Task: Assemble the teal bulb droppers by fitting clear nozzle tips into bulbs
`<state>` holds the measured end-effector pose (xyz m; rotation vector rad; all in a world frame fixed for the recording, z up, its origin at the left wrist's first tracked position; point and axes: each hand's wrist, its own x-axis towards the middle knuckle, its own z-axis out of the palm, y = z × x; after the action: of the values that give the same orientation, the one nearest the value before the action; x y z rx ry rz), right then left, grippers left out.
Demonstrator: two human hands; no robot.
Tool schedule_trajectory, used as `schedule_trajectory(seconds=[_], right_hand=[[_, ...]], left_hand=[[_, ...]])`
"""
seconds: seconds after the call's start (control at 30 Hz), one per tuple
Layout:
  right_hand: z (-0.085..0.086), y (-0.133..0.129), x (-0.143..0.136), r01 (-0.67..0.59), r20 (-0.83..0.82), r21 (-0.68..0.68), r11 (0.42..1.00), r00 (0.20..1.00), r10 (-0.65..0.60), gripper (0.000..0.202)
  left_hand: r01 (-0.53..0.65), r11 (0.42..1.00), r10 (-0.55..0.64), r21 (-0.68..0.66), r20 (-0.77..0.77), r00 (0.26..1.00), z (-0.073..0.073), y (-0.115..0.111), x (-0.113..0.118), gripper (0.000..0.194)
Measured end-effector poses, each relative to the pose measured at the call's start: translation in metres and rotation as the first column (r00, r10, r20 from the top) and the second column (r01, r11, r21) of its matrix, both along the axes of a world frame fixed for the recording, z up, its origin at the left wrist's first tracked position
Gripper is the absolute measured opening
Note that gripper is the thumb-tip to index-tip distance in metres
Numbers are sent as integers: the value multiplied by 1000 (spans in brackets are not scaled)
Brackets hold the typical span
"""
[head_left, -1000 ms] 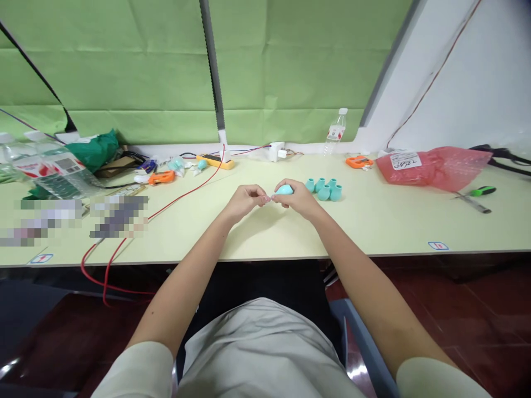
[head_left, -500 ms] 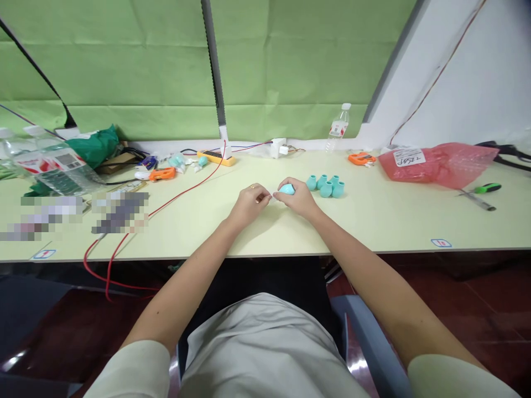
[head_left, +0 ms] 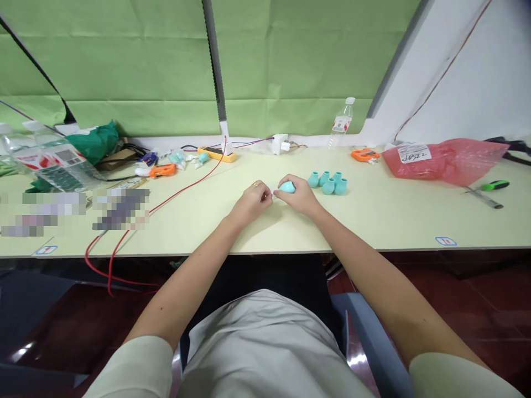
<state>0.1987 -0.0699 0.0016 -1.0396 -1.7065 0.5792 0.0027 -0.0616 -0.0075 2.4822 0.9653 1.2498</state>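
My right hand [head_left: 305, 199] is wrapped round a turquoise bulb [head_left: 287, 187], whose rounded side shows above the fingers. Close by on the left, my left hand [head_left: 252, 204] is closed in a pinch at a small whitish tip [head_left: 274, 193] between the two hands. Fingers cover most of that tip, so I cannot tell its kind or whether it joins the bulb. Just right of my right hand, several matching turquoise bulbs [head_left: 328, 186] stand grouped on the table with their open necks up.
A red plastic bag [head_left: 442, 163] and a green-handled tool [head_left: 495, 186] lie at the right. Behind are an orange cutter [head_left: 365, 155] and a clear bottle [head_left: 342, 124]. Red cables [head_left: 178, 194], another orange tool [head_left: 163, 170] and bottles [head_left: 58, 166] occupy the left.
The fingers of my left hand have curled in a little more at the whitish tip. My right hand keeps its hold on the bulb. The view has shifted slightly.
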Motion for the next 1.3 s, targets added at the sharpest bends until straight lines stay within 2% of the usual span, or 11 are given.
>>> schedule_trajectory(seconds=[0.13, 0.27, 0.47, 0.77, 1.17, 1.3], right_hand=[[2, -1, 0, -6, 4, 5, 1000, 1000, 6, 18], [3, -1, 0, 5, -22, -20, 1000, 1000, -6, 20], [2, 1, 2, 28, -64, -71, 997, 997, -32, 25], [1, 2, 4, 59, -27, 1, 998, 998, -59, 24], [2, -2, 3, 57, 22, 68, 996, 998, -58, 26], [3, -4, 2, 51, 43, 80, 995, 998, -55, 25]], left_hand=[[-47, 998, 46, 38, 26, 999, -3, 3, 1, 13], [-48, 998, 49, -31, 48, 998, 0, 2, 0, 7], [59, 984, -38, -166, 130, 991, 5, -4, -2, 8], [52, 988, -31, -147, 140, 990, 0, 1, -1, 13], [-11, 992, 26, -123, 119, 993, 2, -1, -1, 5], [6, 994, 4, -109, 97, 995, 3, -2, -1, 10]])
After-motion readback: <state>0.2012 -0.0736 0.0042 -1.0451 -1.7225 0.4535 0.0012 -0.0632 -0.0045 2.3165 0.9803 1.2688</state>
